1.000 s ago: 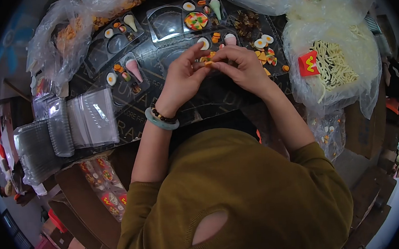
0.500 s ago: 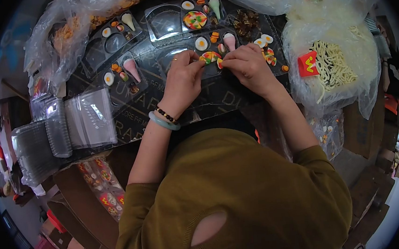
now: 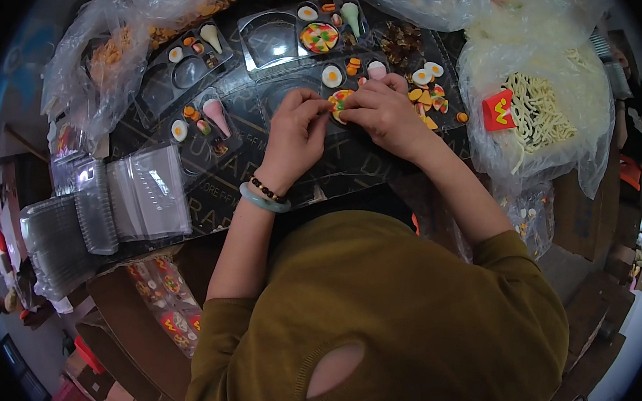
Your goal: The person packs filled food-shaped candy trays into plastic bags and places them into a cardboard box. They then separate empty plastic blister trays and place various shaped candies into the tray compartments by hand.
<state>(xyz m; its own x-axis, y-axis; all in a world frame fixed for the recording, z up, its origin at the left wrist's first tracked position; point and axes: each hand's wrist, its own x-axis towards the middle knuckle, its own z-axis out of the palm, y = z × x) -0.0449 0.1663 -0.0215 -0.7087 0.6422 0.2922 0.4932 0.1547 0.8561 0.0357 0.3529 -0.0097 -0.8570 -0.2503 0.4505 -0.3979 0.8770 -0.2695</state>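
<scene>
Between my hands, in the front clear plastic tray (image 3: 271,91), lies a small multicoloured toy pizza (image 3: 339,102), partly covered by fingers. My left hand (image 3: 297,131) has its thumb and fingers pinched at the pizza's left edge. From the right, my right hand (image 3: 389,112) pinches at the pizza, its fingertips close to the left ones. A toy fried egg (image 3: 331,76), an orange burger-like piece (image 3: 353,66) and a pink ice cream cone (image 3: 376,69) sit just beyond the fingers. Loose pizza slices (image 3: 426,100) lie right of my right hand.
More filled trays (image 3: 213,126) stand at left and back. Stacked empty trays (image 3: 56,233) occupy the left edge. A plastic bag (image 3: 477,75) holds pale noodle-like strands (image 3: 536,108) and a red fries box (image 3: 498,111) on the right. Brown pieces (image 3: 399,40) lie behind my right hand.
My right hand has moved left, closer to my left hand, and now covers part of the pizza. More loose slices show at its right. The view has shifted slightly.
</scene>
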